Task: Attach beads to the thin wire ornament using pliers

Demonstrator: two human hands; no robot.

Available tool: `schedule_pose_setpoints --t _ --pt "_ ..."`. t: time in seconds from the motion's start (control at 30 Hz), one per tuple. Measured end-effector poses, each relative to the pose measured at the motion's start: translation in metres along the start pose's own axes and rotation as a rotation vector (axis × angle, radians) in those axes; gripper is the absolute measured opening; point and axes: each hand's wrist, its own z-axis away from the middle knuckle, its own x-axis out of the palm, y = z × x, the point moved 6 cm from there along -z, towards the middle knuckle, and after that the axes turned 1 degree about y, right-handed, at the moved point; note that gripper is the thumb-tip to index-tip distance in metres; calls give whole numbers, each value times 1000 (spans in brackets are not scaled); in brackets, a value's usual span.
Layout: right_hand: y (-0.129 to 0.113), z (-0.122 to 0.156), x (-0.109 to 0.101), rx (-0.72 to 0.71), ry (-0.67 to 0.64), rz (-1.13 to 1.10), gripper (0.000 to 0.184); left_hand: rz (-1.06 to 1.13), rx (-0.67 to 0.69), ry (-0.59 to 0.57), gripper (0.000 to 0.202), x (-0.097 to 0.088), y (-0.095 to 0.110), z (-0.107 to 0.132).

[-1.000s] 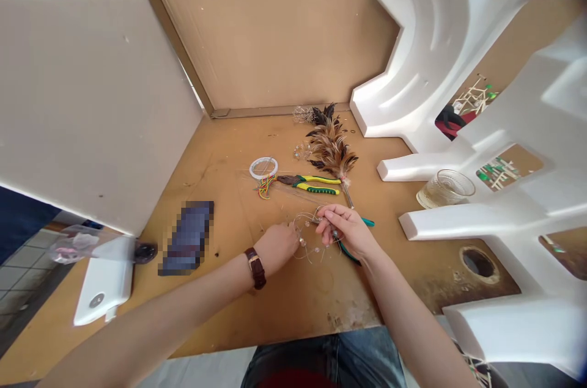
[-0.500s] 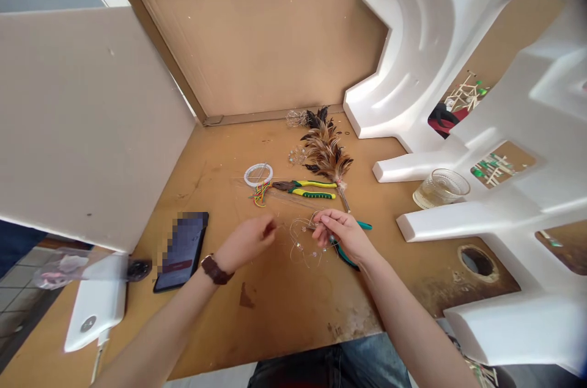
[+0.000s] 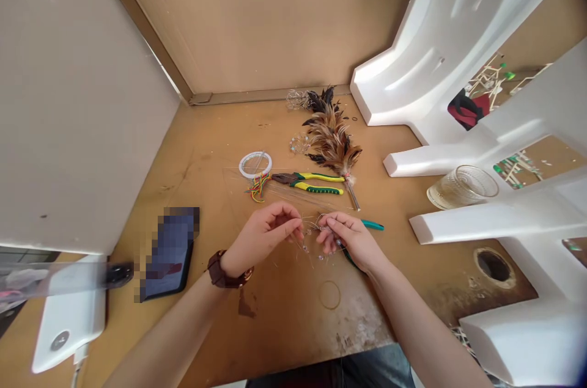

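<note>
Both hands are close together over the table, pinching a thin beaded wire (image 3: 305,248) with small clear and pale beads strung along it. My left hand (image 3: 271,230), with a dark watch on the wrist, has thumb and forefinger closed on one part of the wire. Thumb and forefinger of my right hand (image 3: 347,239) pinch another part, and loose wire ends hang between them. Teal-handled pliers (image 3: 372,225) lie partly hidden beneath my right hand. A thin yellowish ring (image 3: 330,295) rests on the table nearer to me.
Beyond the hands lie yellow-green pliers (image 3: 316,183), a white ring (image 3: 255,164), coloured threads (image 3: 259,187) and a feather duster (image 3: 334,137). To the left are a phone (image 3: 167,253) and a white power bank (image 3: 71,314). White moulded foam (image 3: 440,226) and a glass (image 3: 458,187) stand right.
My left hand has moved right and taken hold of the beaded wire beside my right hand. The thin yellowish ring now shows on the table. The head view has tilted down.
</note>
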Motion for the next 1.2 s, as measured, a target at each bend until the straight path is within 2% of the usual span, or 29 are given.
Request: schedule_pose_setpoints --t 0.27,0.47,0.6,0.7,0.93,1.07,1.2 --pt "2 1 4 52 -25 -54 26 -380 148 -94 15 8 6 0" --pt "3 4 8 160 -67 -102 26 -589 321 -276 14 20 18 -3" --pt "7 4 7 231 -81 -122 24 -587 366 -399 15 27 24 -2" --pt "10 3 7 253 -105 -128 24 -526 354 -442 16 29 30 -1" --pt "13 2 10 225 -180 -127 23 -340 312 -463 15 29 32 -2" --pt "6 4 10 180 -194 -72 22 -358 286 -427 14 24 25 -6" --pt "3 6 10 145 -192 -3 28 -429 266 -434 15 20 22 -4"
